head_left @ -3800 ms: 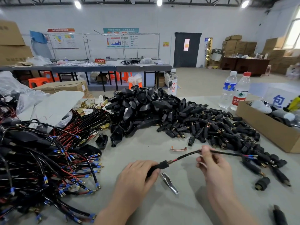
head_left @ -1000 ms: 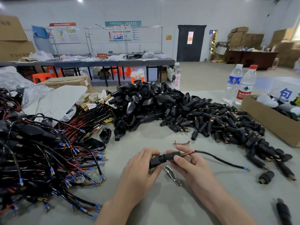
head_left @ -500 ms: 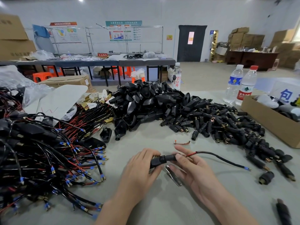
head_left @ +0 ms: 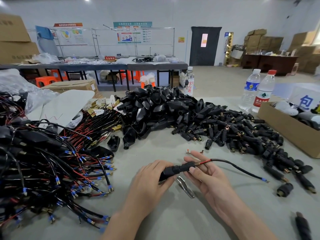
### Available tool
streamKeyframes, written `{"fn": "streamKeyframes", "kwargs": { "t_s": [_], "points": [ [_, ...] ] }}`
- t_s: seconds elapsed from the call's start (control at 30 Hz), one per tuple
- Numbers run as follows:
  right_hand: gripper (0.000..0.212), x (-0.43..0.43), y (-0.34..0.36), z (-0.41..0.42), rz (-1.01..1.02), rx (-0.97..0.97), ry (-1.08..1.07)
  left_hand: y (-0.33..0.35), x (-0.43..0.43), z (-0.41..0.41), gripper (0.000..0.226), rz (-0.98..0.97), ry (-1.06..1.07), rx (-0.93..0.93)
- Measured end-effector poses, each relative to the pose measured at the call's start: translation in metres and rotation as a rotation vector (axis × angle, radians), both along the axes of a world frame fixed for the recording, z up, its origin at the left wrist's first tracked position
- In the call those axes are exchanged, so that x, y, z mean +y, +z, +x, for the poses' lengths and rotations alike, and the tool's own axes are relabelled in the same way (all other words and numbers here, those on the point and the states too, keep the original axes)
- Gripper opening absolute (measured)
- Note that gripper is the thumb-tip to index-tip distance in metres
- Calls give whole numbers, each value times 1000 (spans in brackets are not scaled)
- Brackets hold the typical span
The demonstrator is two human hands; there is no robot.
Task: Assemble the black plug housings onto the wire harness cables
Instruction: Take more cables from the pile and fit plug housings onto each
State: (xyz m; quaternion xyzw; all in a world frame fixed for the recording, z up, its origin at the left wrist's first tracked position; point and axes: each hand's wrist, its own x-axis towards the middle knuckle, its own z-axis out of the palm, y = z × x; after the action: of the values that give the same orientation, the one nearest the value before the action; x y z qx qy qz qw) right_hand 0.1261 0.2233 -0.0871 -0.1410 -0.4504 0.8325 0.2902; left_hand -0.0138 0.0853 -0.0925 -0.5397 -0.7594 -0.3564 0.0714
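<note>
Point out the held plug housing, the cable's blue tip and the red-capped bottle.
plug housing (head_left: 180,168): head view, its black middle.
blue tip (head_left: 263,179): head view, the blue sleeve.
red-capped bottle (head_left: 260,101): head view, its red label.

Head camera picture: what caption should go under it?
Left hand and right hand hold a black plug housing on its cable, near a heap of loose housings.

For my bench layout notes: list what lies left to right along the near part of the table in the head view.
Harness pile → left hand → held plug → right hand → blue cable tip → loose plug.
</note>
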Motion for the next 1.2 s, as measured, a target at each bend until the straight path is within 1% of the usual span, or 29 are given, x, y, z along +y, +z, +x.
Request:
{"fn": "streamKeyframes", "kwargs": {
  "t_s": [0.27, 0.43, 0.6, 0.7, 0.97, 1.2],
  "points": [
    [42, -3, -1, 0, 116, -76, -15, 2, -1, 0, 20, -4, 1, 5],
    [41, -5, -4, -3, 157, -96, -9, 3, -1, 1, 28, -16, -6, 20],
    [39, -2, -8, -3, 193, -109, -14, 2, -1, 1, 27, -27, -9, 17],
    [38, 0, -11, -4, 235, -119, -21, 2, -1, 1, 23, -14, -15, 2],
    [39, 3, -13, -5, 255, -131, -6, -2, 1, -2, 24, 25, -49, -53],
    [37, 0, -10, -3, 311, -168, -14, -8, 3, -6, 26, 45, -54, -45]
  ]
}}
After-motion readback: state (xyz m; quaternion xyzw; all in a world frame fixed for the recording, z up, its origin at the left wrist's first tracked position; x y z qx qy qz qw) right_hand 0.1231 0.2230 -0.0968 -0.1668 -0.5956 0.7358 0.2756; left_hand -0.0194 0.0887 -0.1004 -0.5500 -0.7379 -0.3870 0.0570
